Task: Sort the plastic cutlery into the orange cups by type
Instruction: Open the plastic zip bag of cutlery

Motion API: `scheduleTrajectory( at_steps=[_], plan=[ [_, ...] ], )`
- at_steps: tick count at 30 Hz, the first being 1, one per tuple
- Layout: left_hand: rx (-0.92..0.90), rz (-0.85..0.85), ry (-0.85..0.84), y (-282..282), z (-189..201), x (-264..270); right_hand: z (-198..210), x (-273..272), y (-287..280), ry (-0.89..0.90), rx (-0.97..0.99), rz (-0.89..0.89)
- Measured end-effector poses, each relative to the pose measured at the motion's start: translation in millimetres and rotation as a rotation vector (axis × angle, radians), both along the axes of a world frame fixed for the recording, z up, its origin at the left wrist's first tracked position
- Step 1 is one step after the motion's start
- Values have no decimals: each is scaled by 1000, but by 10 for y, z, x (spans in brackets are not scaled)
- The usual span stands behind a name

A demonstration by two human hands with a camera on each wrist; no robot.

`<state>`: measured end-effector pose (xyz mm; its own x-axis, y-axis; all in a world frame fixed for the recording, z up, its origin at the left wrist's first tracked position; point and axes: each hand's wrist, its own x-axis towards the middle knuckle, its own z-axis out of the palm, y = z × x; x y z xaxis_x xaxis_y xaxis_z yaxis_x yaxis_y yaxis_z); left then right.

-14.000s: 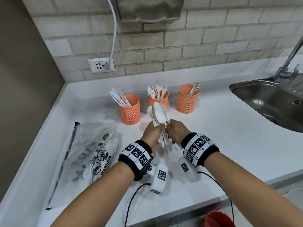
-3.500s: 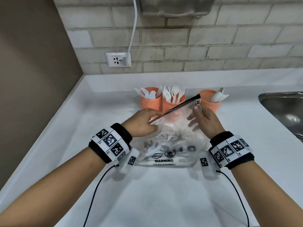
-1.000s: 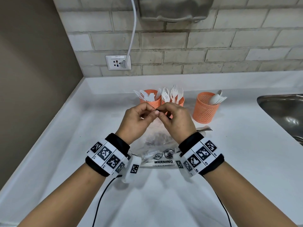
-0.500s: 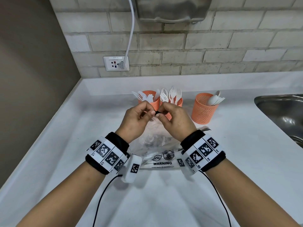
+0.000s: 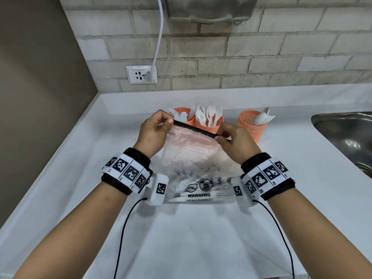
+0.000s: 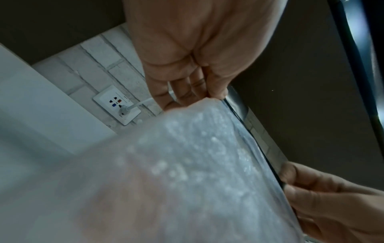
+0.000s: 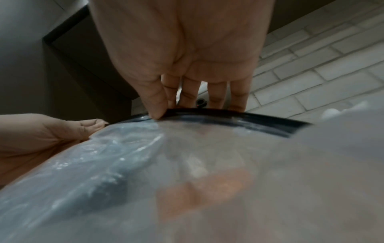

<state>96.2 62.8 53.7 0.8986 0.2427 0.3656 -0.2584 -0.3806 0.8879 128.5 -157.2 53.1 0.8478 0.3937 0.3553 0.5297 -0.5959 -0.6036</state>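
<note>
Three orange mesh cups stand at the back of the counter: the left cup (image 5: 184,114) with white knives, the middle cup (image 5: 209,126) with forks (image 5: 210,113), the right cup (image 5: 252,125) with spoons (image 5: 261,118). In front of them a clear zip bag (image 5: 193,158) stands upright, its black zip strip (image 5: 193,128) stretched between my hands. My left hand (image 5: 155,131) pinches the strip's left end and my right hand (image 5: 231,139) pinches the right end. White cutlery lies in the bag's bottom (image 5: 197,195). In both wrist views the bag (image 6: 187,172) (image 7: 187,172) fills the lower frame.
A steel sink (image 5: 346,135) is set into the white counter (image 5: 181,238) at the right. A wall socket (image 5: 141,74) with a white cable sits on the brick wall, under a metal dispenser (image 5: 211,9). A dark wall bounds the counter on the left.
Half a second ago my hands pinched the zip strip close together at its middle. They have drawn apart to the strip's two ends, and the bag now stands spread out.
</note>
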Motion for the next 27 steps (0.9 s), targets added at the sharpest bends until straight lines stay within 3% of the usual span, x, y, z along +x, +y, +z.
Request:
scheduleTrajectory(
  at_steps=[12,16,18,20,23,27],
  plan=[
    [-85,255,60,379,-89,2,-66,147,-469,40,-84,-268],
    [-84,280,158,366,-120,-21,-80,141,-601,45,-101,-315],
    [55,325,163,258,-68,-57,-82,110,-590,32,-69,-309],
    [386,353,49,126,16,-114,-60,72,-568,16,-22,-275],
    [790,147,44,-129,132,-213,32,7,-520,-10,85,-216],
    [879,-132,214,-417,82,-184,129,-46,-470,-43,212,-123]
  ],
)
